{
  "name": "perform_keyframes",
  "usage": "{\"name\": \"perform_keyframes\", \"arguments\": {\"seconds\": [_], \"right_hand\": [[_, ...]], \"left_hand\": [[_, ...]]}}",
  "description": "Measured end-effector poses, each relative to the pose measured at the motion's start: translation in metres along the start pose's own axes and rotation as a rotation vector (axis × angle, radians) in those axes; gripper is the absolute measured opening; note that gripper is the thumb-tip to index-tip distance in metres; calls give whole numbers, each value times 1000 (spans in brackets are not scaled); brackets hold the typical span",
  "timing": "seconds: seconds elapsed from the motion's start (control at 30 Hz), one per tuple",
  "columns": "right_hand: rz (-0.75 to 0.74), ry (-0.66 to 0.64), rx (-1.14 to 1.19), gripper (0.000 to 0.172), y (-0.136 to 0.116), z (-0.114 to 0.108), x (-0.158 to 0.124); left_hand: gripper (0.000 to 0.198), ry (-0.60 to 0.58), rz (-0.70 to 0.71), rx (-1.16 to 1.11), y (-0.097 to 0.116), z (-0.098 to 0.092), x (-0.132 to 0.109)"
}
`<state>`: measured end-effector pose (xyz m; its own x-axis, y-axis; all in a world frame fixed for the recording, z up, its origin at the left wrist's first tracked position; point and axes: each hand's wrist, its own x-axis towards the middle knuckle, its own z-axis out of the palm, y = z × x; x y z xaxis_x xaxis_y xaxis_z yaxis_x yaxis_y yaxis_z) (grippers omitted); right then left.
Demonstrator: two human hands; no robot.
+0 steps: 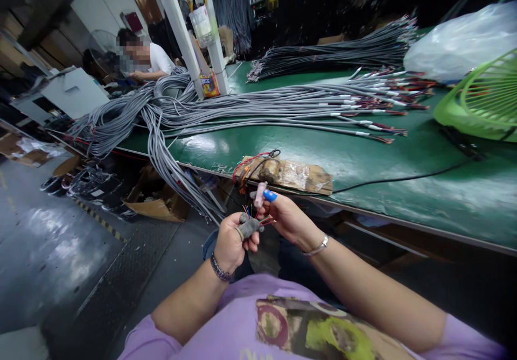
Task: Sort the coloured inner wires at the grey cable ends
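Note:
My left hand [238,236], with grey finger covers, is closed around the end of a cable whose thin coloured wires [264,220] fan out past the fingers. Close on its right, my right hand [278,209] pinches at one of those wires; a blue cover is on the thumb and a whitish wrap on a finger. Both hands are just in front of the bench edge. Beyond them lies a wooden board [302,176] with a brown lump, red and black leads and clear tape on it. The cable's grey jacket is mostly hidden by my left hand.
Long grey cables [258,104] stretch across the green bench [226,147], and some hang over its front edge. Black cables [331,53] lie behind. A green fan [480,99] and a plastic bag [464,42] stand at right. Another person [155,58] sits at far left.

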<state>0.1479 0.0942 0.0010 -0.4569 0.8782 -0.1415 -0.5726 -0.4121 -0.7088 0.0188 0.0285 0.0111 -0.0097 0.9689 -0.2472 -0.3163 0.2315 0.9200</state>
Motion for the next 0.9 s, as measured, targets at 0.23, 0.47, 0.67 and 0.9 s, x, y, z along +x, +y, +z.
{"name": "perform_keyframes", "arguments": {"seconds": [0.23, 0.47, 0.67, 0.9], "right_hand": [[-16, -7, -24, 28, -1, 1, 1], [56, 18, 86, 35, 1, -1, 4], [52, 30, 147, 37, 3, -1, 9], [54, 49, 175, 36, 5, -1, 8]], "left_hand": [[27, 4, -14, -39, 3, 3, 6], [27, 12, -3, -64, 1, 4, 9], [31, 9, -27, -44, -1, 4, 10], [34, 17, -44, -3, -3, 4, 9]]}}
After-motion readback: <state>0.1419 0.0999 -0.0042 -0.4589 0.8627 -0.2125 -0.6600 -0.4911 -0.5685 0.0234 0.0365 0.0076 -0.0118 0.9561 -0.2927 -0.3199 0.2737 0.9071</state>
